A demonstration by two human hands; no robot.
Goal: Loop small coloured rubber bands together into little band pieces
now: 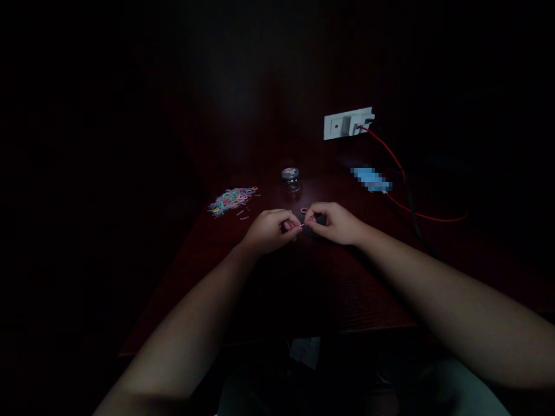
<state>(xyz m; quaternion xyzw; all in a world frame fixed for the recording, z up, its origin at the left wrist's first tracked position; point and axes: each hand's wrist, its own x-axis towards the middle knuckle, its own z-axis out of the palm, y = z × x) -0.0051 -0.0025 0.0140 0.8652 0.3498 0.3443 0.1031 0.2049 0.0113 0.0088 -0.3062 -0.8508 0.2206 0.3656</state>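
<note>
My left hand (275,230) and my right hand (332,222) meet over the dark table, fingertips pinched close together. Between them shows a short bit of a small pinkish elastic band (302,225), gripped from both sides; most of it is hidden by the fingers. Just behind my right fingertips lies a pink elastic band (304,211) in a loop. To the left of my hands is a loose pile of small multicoloured elastic bands (233,200), with a few strays beside it.
Behind my hands stands a small round clear container (290,177) with a lid. A white wall socket (336,126) holds a plug, from which a red cable (390,151) runs down to a blurred blue device (371,179). The reddish-brown table (303,300) ends near my body.
</note>
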